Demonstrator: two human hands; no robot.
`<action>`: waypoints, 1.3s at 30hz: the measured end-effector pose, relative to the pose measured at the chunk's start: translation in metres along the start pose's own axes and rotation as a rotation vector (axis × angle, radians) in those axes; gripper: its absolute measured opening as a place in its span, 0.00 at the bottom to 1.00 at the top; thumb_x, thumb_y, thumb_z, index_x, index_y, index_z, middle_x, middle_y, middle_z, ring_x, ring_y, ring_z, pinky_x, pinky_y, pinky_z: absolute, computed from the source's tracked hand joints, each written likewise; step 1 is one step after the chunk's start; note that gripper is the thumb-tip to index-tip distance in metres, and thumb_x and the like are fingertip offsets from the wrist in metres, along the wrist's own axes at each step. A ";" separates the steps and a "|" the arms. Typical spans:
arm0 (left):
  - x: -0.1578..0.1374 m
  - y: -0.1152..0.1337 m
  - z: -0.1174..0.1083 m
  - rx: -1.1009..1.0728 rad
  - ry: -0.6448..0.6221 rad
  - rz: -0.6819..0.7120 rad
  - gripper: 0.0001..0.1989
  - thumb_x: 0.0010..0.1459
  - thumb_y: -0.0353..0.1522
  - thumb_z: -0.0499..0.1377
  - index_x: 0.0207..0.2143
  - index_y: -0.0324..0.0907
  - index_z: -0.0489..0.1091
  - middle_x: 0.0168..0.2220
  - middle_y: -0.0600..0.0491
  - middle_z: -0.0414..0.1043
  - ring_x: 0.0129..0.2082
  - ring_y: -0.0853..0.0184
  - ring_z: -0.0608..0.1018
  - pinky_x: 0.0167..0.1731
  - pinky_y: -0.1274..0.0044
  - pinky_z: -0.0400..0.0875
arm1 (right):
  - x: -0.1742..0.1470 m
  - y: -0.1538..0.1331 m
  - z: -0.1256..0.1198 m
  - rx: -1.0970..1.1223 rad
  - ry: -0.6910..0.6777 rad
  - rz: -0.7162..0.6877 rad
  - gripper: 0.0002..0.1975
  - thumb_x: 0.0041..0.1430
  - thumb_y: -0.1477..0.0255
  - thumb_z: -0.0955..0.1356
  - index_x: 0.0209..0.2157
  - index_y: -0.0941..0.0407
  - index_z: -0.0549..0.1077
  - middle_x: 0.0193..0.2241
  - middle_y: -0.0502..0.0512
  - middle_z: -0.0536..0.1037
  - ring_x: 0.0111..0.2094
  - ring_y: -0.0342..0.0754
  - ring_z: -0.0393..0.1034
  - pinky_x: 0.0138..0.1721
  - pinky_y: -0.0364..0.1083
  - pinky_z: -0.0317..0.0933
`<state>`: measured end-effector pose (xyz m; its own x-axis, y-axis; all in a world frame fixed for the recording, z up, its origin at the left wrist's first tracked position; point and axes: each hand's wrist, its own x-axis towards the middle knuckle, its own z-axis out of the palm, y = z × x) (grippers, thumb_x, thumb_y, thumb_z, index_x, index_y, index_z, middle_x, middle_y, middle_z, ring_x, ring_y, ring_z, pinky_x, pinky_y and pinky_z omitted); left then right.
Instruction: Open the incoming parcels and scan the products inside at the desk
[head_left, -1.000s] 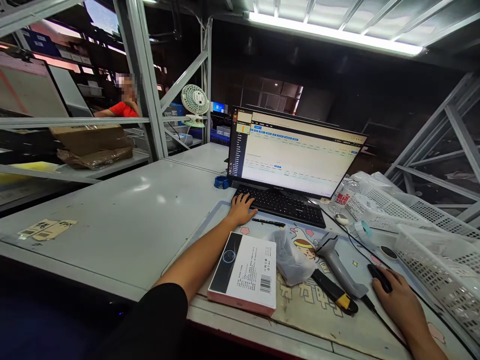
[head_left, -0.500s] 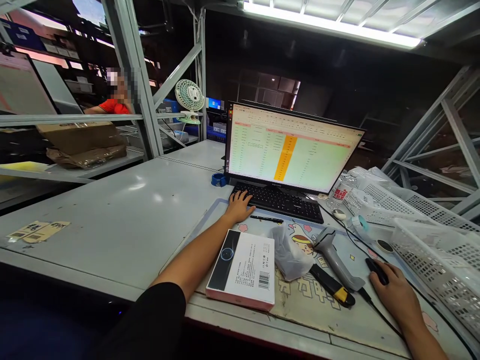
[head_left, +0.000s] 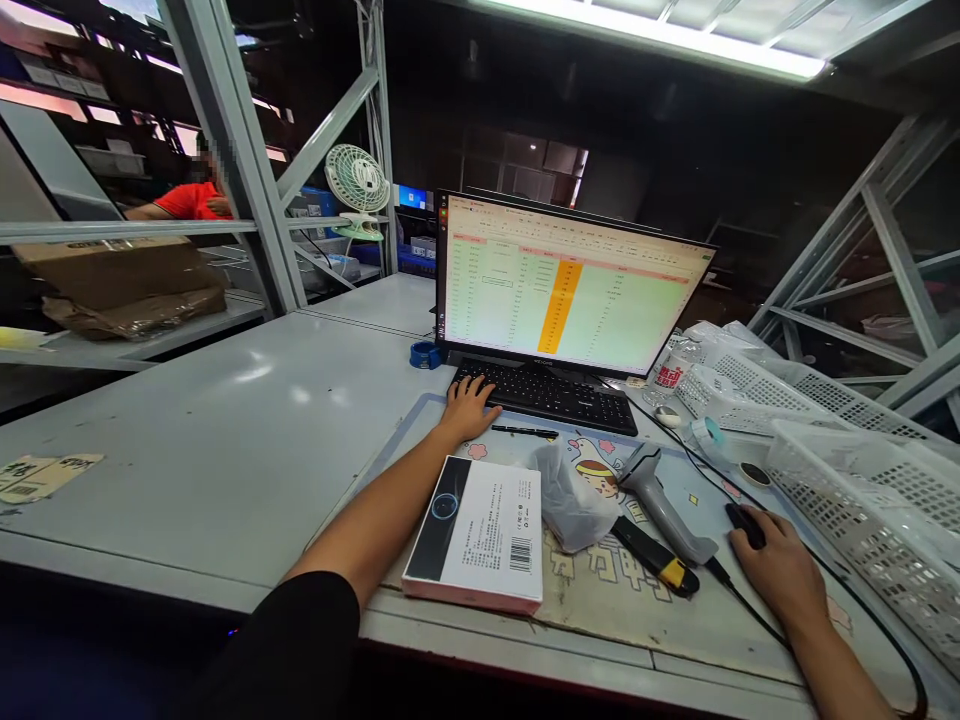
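My left hand (head_left: 468, 408) lies on the left end of the black keyboard (head_left: 551, 398), its fingers spread over the keys. Under my right hand (head_left: 784, 560) is a black computer mouse (head_left: 747, 524), with the fingers wrapped round it. A monitor (head_left: 495, 300) behind the keyboard displays a spreadsheet with an orange column. Beside my left forearm lies a white and black box (head_left: 480, 535) with a barcode. Between the box and my right hand are a crumpled plastic bag (head_left: 574, 500), a grey barcode scanner (head_left: 667, 510) and a black and yellow box cutter (head_left: 656, 560). A black pen (head_left: 521, 432) lies below the keyboard.
White perforated baskets (head_left: 847, 500) line the right side, near a plastic bottle (head_left: 671, 370) and a tape roll (head_left: 706, 434). A blue tape roll (head_left: 426, 354) stands left of the monitor. A fan (head_left: 358, 180) and a person in red (head_left: 187, 200) are beyond the metal frame.
The whole view has shifted slightly, so things appear a little further left and higher. Both hands keep their places on the keyboard and the mouse.
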<state>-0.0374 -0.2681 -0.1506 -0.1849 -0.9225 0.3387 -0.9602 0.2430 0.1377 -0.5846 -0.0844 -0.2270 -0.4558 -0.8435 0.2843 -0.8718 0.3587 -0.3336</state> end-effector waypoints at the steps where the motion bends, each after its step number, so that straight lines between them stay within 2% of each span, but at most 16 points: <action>1: 0.000 0.000 0.000 0.000 -0.001 0.001 0.34 0.72 0.51 0.49 0.73 0.45 0.61 0.77 0.45 0.52 0.76 0.44 0.52 0.73 0.51 0.45 | 0.000 0.000 0.000 -0.001 0.001 0.000 0.34 0.63 0.49 0.60 0.64 0.49 0.74 0.66 0.60 0.70 0.56 0.66 0.74 0.44 0.58 0.73; 6: -0.001 0.001 -0.001 0.003 0.000 -0.004 0.34 0.72 0.50 0.49 0.73 0.44 0.61 0.77 0.44 0.52 0.76 0.44 0.52 0.74 0.51 0.45 | 0.000 -0.001 0.002 0.005 0.062 -0.020 0.32 0.64 0.52 0.59 0.61 0.51 0.76 0.64 0.61 0.72 0.56 0.65 0.74 0.51 0.59 0.71; 13: 0.000 0.002 -0.002 0.010 -0.011 -0.003 0.34 0.72 0.50 0.49 0.73 0.45 0.60 0.77 0.45 0.51 0.77 0.44 0.51 0.74 0.52 0.45 | 0.001 0.005 0.009 0.009 0.106 -0.074 0.29 0.65 0.54 0.60 0.60 0.52 0.76 0.63 0.62 0.73 0.55 0.64 0.74 0.55 0.60 0.70; 24: 0.002 0.003 -0.004 0.048 -0.042 0.021 0.31 0.72 0.50 0.49 0.73 0.52 0.61 0.78 0.48 0.47 0.77 0.43 0.48 0.71 0.47 0.49 | 0.001 0.006 0.014 0.000 0.137 -0.080 0.30 0.66 0.55 0.60 0.61 0.52 0.76 0.63 0.61 0.73 0.57 0.63 0.73 0.56 0.59 0.69; 30: 0.003 0.004 -0.004 0.051 -0.059 0.016 0.32 0.72 0.51 0.49 0.74 0.54 0.60 0.79 0.49 0.44 0.77 0.42 0.47 0.71 0.46 0.50 | 0.002 0.006 0.012 0.011 0.093 -0.066 0.30 0.65 0.55 0.61 0.61 0.51 0.76 0.64 0.61 0.72 0.54 0.63 0.74 0.52 0.59 0.71; 35: 0.004 0.004 -0.004 0.063 -0.055 0.010 0.31 0.72 0.51 0.50 0.72 0.55 0.63 0.79 0.49 0.46 0.77 0.42 0.48 0.71 0.47 0.49 | 0.002 0.004 0.011 0.022 0.090 -0.050 0.30 0.63 0.55 0.62 0.61 0.50 0.76 0.64 0.60 0.73 0.54 0.63 0.75 0.50 0.59 0.72; 39: 0.001 0.006 -0.006 0.064 -0.038 0.013 0.31 0.72 0.51 0.50 0.72 0.53 0.63 0.78 0.48 0.47 0.77 0.42 0.50 0.72 0.47 0.47 | 0.002 0.004 0.011 0.015 0.098 -0.057 0.30 0.64 0.56 0.61 0.61 0.51 0.76 0.63 0.60 0.73 0.55 0.63 0.74 0.53 0.59 0.71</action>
<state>-0.0416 -0.2660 -0.1437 -0.2042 -0.9303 0.3046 -0.9689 0.2364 0.0728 -0.5866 -0.0889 -0.2381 -0.4215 -0.8187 0.3900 -0.8944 0.3045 -0.3276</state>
